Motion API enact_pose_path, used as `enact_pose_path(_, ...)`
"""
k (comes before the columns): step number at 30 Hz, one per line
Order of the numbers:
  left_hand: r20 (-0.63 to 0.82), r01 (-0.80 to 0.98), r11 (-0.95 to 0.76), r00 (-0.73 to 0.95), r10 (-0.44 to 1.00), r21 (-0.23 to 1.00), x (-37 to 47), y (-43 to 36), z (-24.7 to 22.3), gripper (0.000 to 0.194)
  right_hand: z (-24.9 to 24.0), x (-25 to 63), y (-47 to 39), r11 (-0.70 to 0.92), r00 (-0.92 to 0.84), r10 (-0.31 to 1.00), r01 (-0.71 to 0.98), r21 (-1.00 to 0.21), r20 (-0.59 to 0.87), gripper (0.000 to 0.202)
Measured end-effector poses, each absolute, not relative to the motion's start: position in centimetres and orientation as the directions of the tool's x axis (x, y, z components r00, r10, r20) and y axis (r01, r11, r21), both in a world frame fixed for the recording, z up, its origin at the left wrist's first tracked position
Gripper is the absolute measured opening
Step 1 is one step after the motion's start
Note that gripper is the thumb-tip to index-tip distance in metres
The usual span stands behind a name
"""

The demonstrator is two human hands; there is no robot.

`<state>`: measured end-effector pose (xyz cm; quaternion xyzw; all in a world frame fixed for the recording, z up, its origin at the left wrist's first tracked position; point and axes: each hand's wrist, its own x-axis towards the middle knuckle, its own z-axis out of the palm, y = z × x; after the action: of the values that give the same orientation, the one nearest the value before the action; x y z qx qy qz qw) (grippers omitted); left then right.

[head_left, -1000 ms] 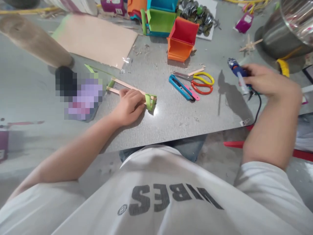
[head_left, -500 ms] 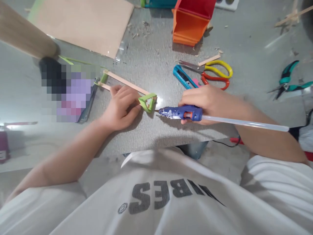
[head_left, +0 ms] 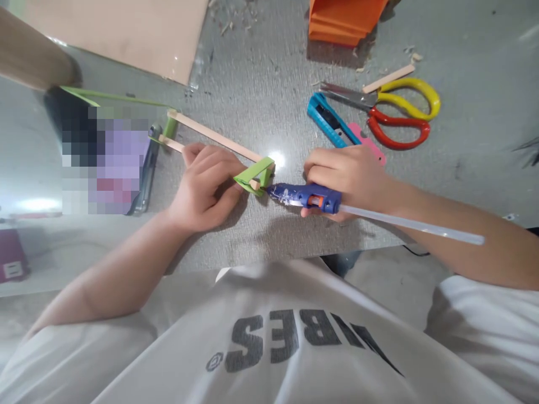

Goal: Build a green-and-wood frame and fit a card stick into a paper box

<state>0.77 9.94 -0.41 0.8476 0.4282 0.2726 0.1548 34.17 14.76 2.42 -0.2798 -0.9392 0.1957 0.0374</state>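
My left hand is closed on the lower wooden stick of a small frame, whose upper wooden stick runs parallel behind it. Folded green strips form a triangular shape at the frame's right end, and another green strip joins the sticks at the left end. My right hand is wrapped round a blue glue gun, its tip at the lower edge of the green triangle. A long clear glue stick sticks out of the gun's back, over my right forearm.
Beyond my right hand lie a blue cutter, a pink piece, scissors and a short wooden stick. An orange paper object stands farther back. At left are a beige sheet and a phone-like object, partly pixelated.
The glue gun's tip has moved left to the green triangle. The triangle has tilted slightly, and a stick end now shows inside it. The whole view has shifted closer to the table.
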Motion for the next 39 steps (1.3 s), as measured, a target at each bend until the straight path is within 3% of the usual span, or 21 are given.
enact_pose_path(11, 0.356, 0.595, -0.588, 0.470, 0.808, 0.548, 0.7, 9.7, -0.4, 0.012, 3.1, 33.2, 14.8, 0.765, -0.815, 0.537, 0.579, -0.282, -0.220, 0.067)
enact_pose_path(18, 0.376, 0.619, -0.595, 0.462, 0.803, 0.513, 0.6, 9.7, -1.0, 0.017, 0.9, 34.5, 14.9, 0.843, -0.861, 0.499, 0.454, -0.288, 0.102, 0.072)
enact_pose_path(21, 0.416, 0.608, -0.620, 0.460, 0.784, 0.496, 0.6, 9.8, -1.4, 0.017, 0.4, 34.8, 14.9, 0.871, -0.869, 0.464, 0.412, -0.268, 0.172, 0.068)
enact_pose_path(29, 0.430, 0.611, -0.640, 0.476, 0.767, 0.465, 0.6, 10.1, -1.4, 0.022, 0.5, 35.0, 14.8, 0.831, -0.860, 0.503, 0.456, -0.318, 0.082, 0.062)
enact_pose_path(34, 0.437, 0.584, -0.658, 0.492, 0.753, 0.476, 0.5, 10.0, -1.2, 0.012, 0.6, 35.2, 14.8, 0.843, -0.858, 0.491, 0.424, -0.330, 0.150, 0.063)
enact_pose_path(39, 0.367, 0.597, -0.624, 0.505, 0.781, 0.504, 0.1, 9.8, -1.0, 0.016, 1.0, 35.2, 14.7, 0.853, -0.861, 0.488, 0.435, -0.287, 0.144, 0.068)
